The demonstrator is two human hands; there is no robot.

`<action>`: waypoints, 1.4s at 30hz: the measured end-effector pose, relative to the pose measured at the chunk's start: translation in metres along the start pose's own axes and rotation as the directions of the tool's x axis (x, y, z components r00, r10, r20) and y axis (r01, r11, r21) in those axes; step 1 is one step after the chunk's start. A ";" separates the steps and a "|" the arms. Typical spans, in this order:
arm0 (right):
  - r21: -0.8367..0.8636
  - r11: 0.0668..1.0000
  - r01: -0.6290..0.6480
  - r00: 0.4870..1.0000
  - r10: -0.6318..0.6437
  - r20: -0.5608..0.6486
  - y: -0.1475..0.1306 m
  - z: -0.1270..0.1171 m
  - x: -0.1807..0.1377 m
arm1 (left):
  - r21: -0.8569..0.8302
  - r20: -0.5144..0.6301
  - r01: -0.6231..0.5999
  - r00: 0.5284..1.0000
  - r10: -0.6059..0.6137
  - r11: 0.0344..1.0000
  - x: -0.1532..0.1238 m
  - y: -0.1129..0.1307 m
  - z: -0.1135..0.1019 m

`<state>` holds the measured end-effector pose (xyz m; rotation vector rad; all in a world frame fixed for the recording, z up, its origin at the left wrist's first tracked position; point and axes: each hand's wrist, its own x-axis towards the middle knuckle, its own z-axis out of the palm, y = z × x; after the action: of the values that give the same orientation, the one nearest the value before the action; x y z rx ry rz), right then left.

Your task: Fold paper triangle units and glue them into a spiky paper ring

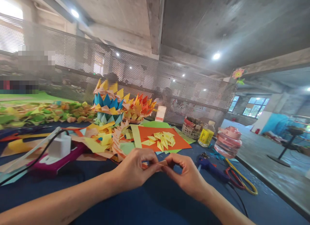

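Observation:
Between my two hands is a small piece of orange-pink paper (162,163), pinched at both ends just above the dark blue tabletop (160,202). My left hand (137,168) is closed on it with thumb and index finger. From the other side my right hand (185,173) grips it the same way. Fingers cover much of the paper, so its folds are hard to make out. Just beyond, several folded yellow paper pieces (164,139) lie on an orange sheet (182,141). A curved strip of folded peach paper (117,139) stands left of them.
Layered paper flowers (108,103) stand at the back. On the left are a magenta power strip (59,160) and loose paper. To the right are a yellow-labelled bottle (206,134), a pink jug (228,142), a blue glue gun (213,168) and yellow-handled scissors (242,178).

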<state>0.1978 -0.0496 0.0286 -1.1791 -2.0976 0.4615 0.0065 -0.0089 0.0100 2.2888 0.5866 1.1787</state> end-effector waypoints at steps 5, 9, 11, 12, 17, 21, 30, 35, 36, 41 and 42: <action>-0.075 0.997 0.011 1.000 -0.013 -0.028 0.004 -0.005 0.002 | 0.072 0.000 -0.047 0.999 0.047 0.996 0.000 -0.003 -0.001; -0.108 0.993 -0.043 0.997 0.036 -0.070 0.013 -0.017 0.005 | 0.179 -0.039 -0.028 0.999 0.036 0.983 0.000 -0.003 -0.008; -0.103 0.993 -0.056 0.997 0.049 -0.064 0.019 -0.024 0.007 | 0.191 0.019 -0.084 0.996 0.082 0.978 -0.001 -0.001 -0.011; -0.099 0.994 -0.054 0.998 0.049 -0.049 0.022 -0.027 0.008 | 0.187 0.056 -0.132 0.991 0.124 0.973 -0.002 0.000 -0.012; -0.108 0.994 -0.035 0.999 0.035 -0.005 0.031 -0.034 0.009 | 0.236 0.155 -0.294 0.952 0.262 0.926 -0.005 0.003 -0.013; -0.097 0.995 -0.035 0.999 0.035 -0.002 0.030 -0.033 0.008 | 0.326 0.167 -0.297 0.952 0.255 0.898 -0.005 -0.002 -0.013; -0.151 0.988 -0.041 0.998 0.048 0.045 0.029 -0.031 0.009 | 0.391 0.167 -0.110 0.985 0.047 0.914 -0.004 -0.020 -0.006; -0.214 0.976 -0.047 0.995 0.064 0.072 0.031 -0.025 0.008 | 0.404 0.230 -0.111 0.973 0.017 0.908 -0.002 -0.026 -0.006; -0.217 0.975 -0.050 0.995 0.067 0.071 0.032 -0.023 0.007 | 0.422 0.236 -0.115 0.972 0.013 0.899 -0.002 -0.026 -0.006; -0.206 0.978 -0.043 0.997 0.055 0.050 0.033 -0.016 0.006 | 0.471 0.213 -0.143 0.976 0.045 0.871 0.002 -0.023 -0.004; -0.207 0.977 -0.041 0.998 0.051 0.043 0.032 -0.015 0.007 | 0.474 0.199 -0.143 0.979 0.053 0.869 0.002 -0.022 -0.004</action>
<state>0.2256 -0.0273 0.0223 -1.3489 -2.2048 0.3003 0.0015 0.0107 -0.0001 2.8461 0.7746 0.9250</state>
